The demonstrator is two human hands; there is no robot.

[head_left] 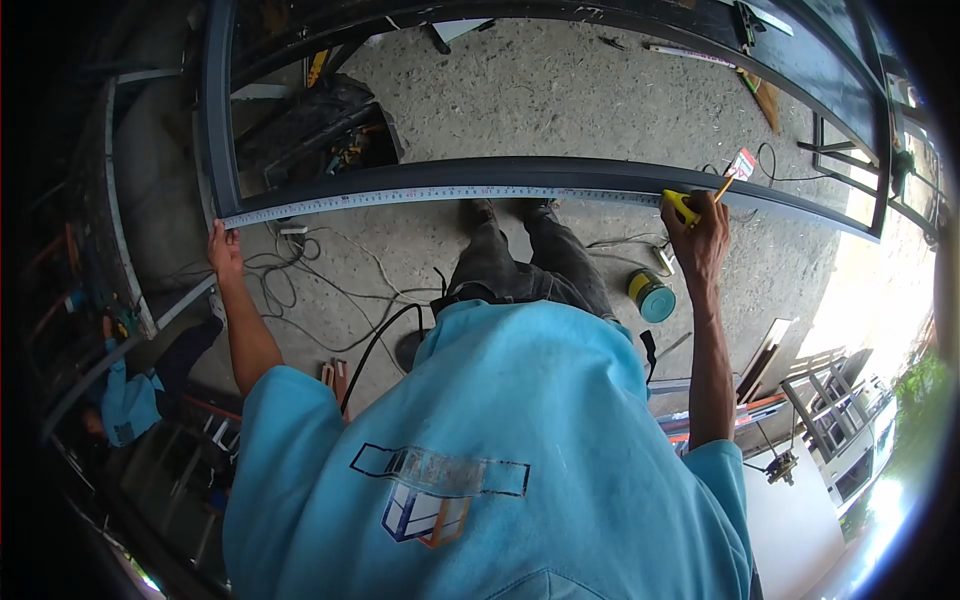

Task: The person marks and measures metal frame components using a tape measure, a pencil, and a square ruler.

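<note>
A dark grey metal frame (500, 172) lies across the view, and a white tape measure blade (440, 194) is stretched along its near bar. My left hand (226, 250) is closed on the end of the blade at the frame's left corner. Toward the right end of the same bar, my right hand (703, 238) grips the yellow tape measure case (680, 206). A thin yellow-orange pencil (724, 189) also sticks up from the fingers of my right hand.
Below the frame, loose cables (290, 262) and a green can (653, 298) are on the concrete floor (540, 90). A black box (375, 140) with tools stands behind the bar. Another person (135, 405) is at the left. Metal profiles (765, 405) lie at the right.
</note>
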